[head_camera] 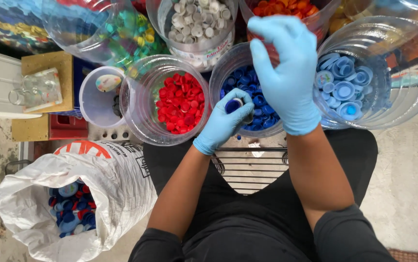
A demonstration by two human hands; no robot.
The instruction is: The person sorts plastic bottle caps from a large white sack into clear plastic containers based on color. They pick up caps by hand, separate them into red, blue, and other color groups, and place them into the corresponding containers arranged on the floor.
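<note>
At my left the white sack [116, 189] is far from emptied, mixed caps [70, 213] heaped inside; my left hand [223, 121] pinches one dark blue cap [233, 105] at the rim of the dark blue jar [218, 77], not yet dropped; my right hand [286, 73] hovers open above it; beyond, the red jar [138, 111], pale blue jar [398, 82] and white jar [163, 19] each hold sorted caps, none of them full.

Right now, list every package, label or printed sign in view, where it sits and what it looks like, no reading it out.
White woven sack: lower left, open, orange and black print, holding mixed bottle caps.
Label band on the clear jar of white caps: top centre, white with dark and reddish print.
Round sticker in the white tub: left, oval, pale multicoloured.
</note>
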